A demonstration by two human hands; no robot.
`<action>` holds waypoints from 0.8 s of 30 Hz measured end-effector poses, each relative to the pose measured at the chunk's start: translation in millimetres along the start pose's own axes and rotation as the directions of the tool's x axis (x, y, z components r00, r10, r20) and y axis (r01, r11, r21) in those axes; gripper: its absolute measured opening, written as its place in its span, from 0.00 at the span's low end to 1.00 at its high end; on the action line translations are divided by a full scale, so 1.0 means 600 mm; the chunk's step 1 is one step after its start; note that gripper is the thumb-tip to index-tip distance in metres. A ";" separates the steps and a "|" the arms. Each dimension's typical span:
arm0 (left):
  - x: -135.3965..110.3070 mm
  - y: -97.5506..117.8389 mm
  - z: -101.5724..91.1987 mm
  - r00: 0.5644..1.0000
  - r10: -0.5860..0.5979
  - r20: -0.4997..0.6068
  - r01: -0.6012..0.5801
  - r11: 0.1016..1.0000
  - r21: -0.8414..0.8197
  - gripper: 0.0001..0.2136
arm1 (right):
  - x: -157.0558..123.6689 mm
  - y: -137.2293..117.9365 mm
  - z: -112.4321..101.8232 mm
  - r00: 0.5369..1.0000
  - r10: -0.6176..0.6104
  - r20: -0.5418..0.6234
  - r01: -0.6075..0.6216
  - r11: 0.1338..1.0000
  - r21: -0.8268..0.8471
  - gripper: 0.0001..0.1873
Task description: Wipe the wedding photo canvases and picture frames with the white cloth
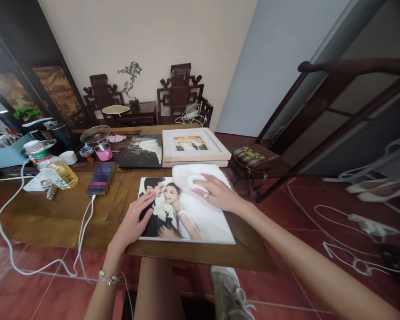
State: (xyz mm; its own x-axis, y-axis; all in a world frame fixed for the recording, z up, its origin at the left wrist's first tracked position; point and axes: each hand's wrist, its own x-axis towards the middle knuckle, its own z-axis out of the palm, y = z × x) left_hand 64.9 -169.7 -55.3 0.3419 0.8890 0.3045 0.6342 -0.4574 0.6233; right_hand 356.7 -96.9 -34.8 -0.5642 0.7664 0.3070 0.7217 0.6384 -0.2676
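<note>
Under the outspread left grip (138, 218), photo print (190, 222), right grip (215, 193) clutching white cloth (183, 174)

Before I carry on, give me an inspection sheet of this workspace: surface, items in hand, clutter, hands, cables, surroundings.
Surface: brown wooden table.
Items in hand: couple's photo lying flat; white cloth over its upper right part.
Clutter: bottle, phone and pink cup at left; framed picture behind the cloth.
Hands: left hand, fingers on the photo's left side; right hand on the cloth, grip unclear.
Cables: white cable from the phone, hanging over the table edge; power strip on the floor, right.
Surroundings: wooden chair at right, bag on its seat.
</note>
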 end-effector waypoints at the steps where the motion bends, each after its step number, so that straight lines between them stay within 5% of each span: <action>1: 0.000 0.000 0.000 1.000 0.000 -0.001 0.000 1.000 -0.001 0.19 | 0.009 0.002 0.002 1.000 0.012 -0.010 -0.012 1.000 -0.004 0.18; 4: 0.000 0.001 0.000 1.000 -0.001 -0.007 0.001 1.000 0.001 0.19 | 0.001 -0.014 0.005 0.999 -0.027 -0.025 0.027 1.000 -0.001 0.16; 9: 0.002 0.001 0.001 1.000 0.001 -0.002 -0.001 1.000 0.006 0.19 | -0.094 -0.093 -0.005 0.990 -0.139 -0.017 0.139 0.990 0.036 0.12; 15: 0.001 0.000 0.004 1.000 -0.010 0.006 0.010 1.000 0.015 0.19 | -0.173 -0.165 -0.044 0.944 -0.293 0.152 0.276 0.953 0.125 0.12; 19: 0.000 -0.002 0.003 1.000 -0.012 0.016 0.012 1.000 0.014 0.19 | -0.133 -0.142 -0.047 0.946 -0.267 0.182 0.247 0.961 0.127 0.11; 24: 0.000 -0.002 0.002 0.999 -0.023 0.030 0.023 1.000 0.020 0.20 | -0.023 -0.056 -0.012 0.979 -0.195 0.063 0.193 0.981 0.034 0.14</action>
State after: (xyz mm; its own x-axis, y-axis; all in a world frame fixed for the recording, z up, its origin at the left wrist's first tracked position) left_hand 64.8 -169.1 -56.8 0.3476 0.8985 0.2683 0.6556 -0.4374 0.6155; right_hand 343.1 -129.3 -23.2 -0.7181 0.6301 0.2955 0.5850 0.7765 -0.2343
